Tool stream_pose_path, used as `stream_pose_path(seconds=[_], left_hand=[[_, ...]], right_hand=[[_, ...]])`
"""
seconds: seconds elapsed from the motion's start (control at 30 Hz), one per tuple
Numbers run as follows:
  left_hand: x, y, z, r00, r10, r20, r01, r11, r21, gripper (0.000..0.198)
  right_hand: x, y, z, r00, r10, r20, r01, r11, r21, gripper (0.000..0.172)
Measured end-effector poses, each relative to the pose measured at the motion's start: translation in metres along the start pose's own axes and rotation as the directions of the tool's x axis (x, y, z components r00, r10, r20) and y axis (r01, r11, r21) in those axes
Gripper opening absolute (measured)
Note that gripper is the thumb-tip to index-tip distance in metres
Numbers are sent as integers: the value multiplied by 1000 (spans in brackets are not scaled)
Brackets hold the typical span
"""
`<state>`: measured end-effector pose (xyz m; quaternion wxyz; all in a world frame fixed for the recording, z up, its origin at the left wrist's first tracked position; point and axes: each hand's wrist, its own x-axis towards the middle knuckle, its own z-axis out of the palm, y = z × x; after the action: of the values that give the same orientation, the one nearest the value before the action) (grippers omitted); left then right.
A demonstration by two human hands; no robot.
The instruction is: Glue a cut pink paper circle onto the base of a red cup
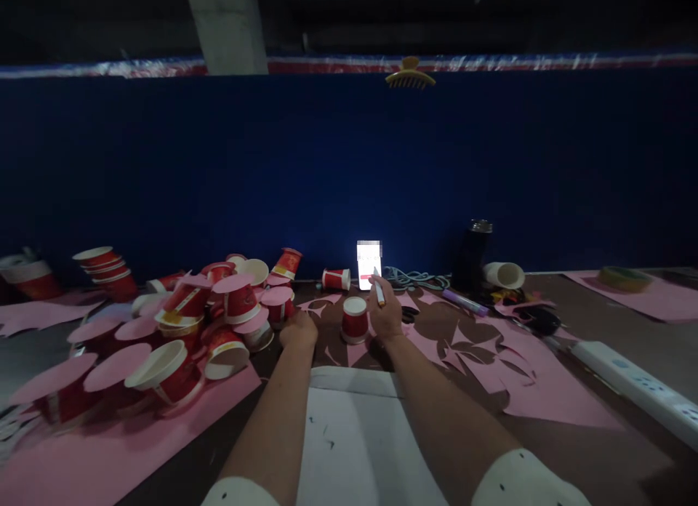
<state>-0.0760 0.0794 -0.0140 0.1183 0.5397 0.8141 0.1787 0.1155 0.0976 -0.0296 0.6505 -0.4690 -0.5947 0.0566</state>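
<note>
My right hand [386, 315] is closed around a white marker [380, 295] with an orange end. Its fingertips are at the lower part of a lit phone [369, 262] that stands upright against the blue partition. My left hand [299, 330] rests on the table with its fingers curled in; whether anything is inside them is hidden. Beside it is a red paper cup [279, 313] with a pink paper disc on top. Between my hands an upside-down red paper cup [355, 324] stands on the table.
Several red paper cups [237, 306], many with pink discs, crowd the left. Cut pink paper [545, 390] and scraps spread to the right, near a purple marker [466, 302], a dark bottle [473, 255] and a white power strip [632, 371]. White paper [354, 433] lies in front.
</note>
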Motion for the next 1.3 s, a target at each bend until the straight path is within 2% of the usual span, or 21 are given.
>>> stream_pose_path(seconds=[0.13,0.17,0.2,0.23,0.3,0.33,0.37,0.4,0.43,0.5,0.53,0.63,0.73,0.8,0.9,1.0,1.13,1.3], left_hand=[[-7,4,-4,999,8,-54,-10,999,-37,25],[-9,7,-6,996,36,-87,-41,997,-60,24],[-11,10,-7,980,90,-176,-111,987,-114,23],[-13,13,-8,950,138,-281,-196,962,-190,21],[-14,19,-9,858,213,-467,-392,859,-328,18],[-13,21,-8,826,224,-517,-465,789,-401,18],[-11,22,-7,822,213,-528,-499,715,-489,19],[-10,23,-5,845,190,-500,-493,638,-592,20],[-8,24,-4,886,160,-435,-445,555,-703,22],[-4,24,-2,962,108,-249,-272,359,-893,26],[-2,24,-2,983,90,-159,-177,246,-953,26],[-1,24,-5,997,68,36,40,-60,-997,23],[-4,22,-12,988,109,106,127,-208,-970,20],[-6,19,-15,985,136,102,135,-259,-956,16],[-9,17,-17,979,180,92,148,-326,-934,15],[-9,15,-17,965,241,107,192,-367,-910,18],[-5,13,-13,952,277,128,224,-350,-910,22],[-5,13,-13,951,288,110,197,-292,-936,22]], right_hand=[[5,4,2,999,36,-26,-35,998,58,35],[5,5,2,998,62,-34,-58,995,87,37],[5,6,2,995,95,-38,-90,989,121,38],[5,8,2,990,132,-41,-125,980,155,40],[6,10,1,980,190,-53,-175,963,205,42],[7,9,0,979,193,-68,-175,962,210,42],[8,8,0,981,173,-89,-153,968,199,41],[9,5,-1,985,133,-112,-112,978,173,39],[9,0,-2,988,77,-135,-58,989,140,37],[10,-13,-3,988,-40,-152,52,996,76,32],[9,-21,-3,984,-98,-149,107,993,54,30],[1,-43,-2,973,-232,-6,232,970,67,29],[-11,-58,-1,943,-303,140,297,953,63,32],[-18,-65,-2,903,-380,201,379,924,48,33],[-23,-74,-4,841,-494,223,506,862,1,33],[-25,-81,-5,805,-544,237,568,822,-38,30],[-26,-83,-5,801,-535,269,569,820,-60,28],[-27,-79,-4,801,-519,298,556,830,-50,34]])
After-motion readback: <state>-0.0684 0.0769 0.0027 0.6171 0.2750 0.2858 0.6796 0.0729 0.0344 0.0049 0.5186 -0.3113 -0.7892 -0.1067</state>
